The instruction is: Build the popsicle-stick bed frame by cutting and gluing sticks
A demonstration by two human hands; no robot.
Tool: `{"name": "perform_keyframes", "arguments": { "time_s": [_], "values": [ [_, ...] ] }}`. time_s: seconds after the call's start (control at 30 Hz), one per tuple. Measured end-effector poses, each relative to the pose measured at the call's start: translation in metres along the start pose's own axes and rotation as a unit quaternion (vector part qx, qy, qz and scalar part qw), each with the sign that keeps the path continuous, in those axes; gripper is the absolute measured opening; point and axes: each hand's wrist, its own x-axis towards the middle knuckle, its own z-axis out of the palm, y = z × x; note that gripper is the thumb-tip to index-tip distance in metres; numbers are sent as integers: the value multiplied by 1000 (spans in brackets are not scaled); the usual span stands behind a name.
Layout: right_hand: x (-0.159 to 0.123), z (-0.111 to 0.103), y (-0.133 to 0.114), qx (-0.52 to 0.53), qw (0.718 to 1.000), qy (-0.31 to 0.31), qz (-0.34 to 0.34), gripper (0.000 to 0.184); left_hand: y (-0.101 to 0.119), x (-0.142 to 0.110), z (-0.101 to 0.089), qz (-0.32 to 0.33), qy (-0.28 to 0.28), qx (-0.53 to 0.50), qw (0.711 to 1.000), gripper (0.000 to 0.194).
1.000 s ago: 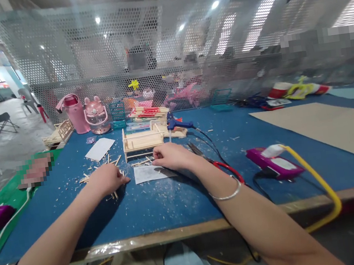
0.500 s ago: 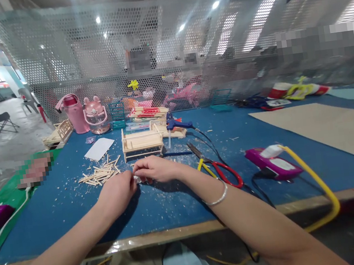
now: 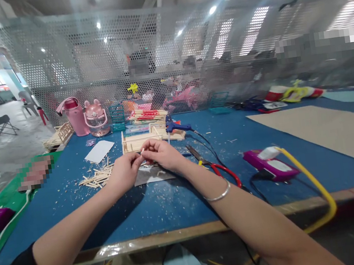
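In the head view, the left hand and right hand meet above a blue table, fingertips pinched narrow around a pale bit, seemingly a stick end, though too small to be sure. Behind them stands a wooden frame; loose sticks lie beside the left hand, paper below. The bit should be light, stiff and easily snapped, best taken gently near its ends.

Around the right hand, the wooden frame blocks eleven o'clock and the red-handled tool crowds four; toward six, past the paper, the table (mere crumbs there) allows passage.
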Motion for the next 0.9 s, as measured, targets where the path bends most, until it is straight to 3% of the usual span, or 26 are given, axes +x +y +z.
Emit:
{"name": "perform_keyframes", "arguments": {
  "time_s": [0.13, 0.27, 0.4, 0.57, 0.77, 0.9],
  "values": [
    [6, -12, 0, -52, 998, 42, 13, 16, -11, 6, 15, 3, 63, -44, 997, 28],
    [19, -14, -4, -154, 982, 108, -18, 17, -30, 5, 17, -73, 148, -132, 977, 31],
    [31, -12, -12, -334, 931, 120, -91, 20, -39, 8, 7, -152, 169, -280, 933, 31],
    [37, -7, -15, -442, 882, 119, -113, 23, -40, 12, 5, -207, 228, -322, 895, 26],
    [31, 2, -7, -412, 884, 178, -131, 19, -50, 15, 10, -167, 240, -272, 917, 26],
    [24, 8, -4, -327, 919, 189, -110, 18, -45, 10, 7, -109, 246, -189, 944, 25]
  ]
}}
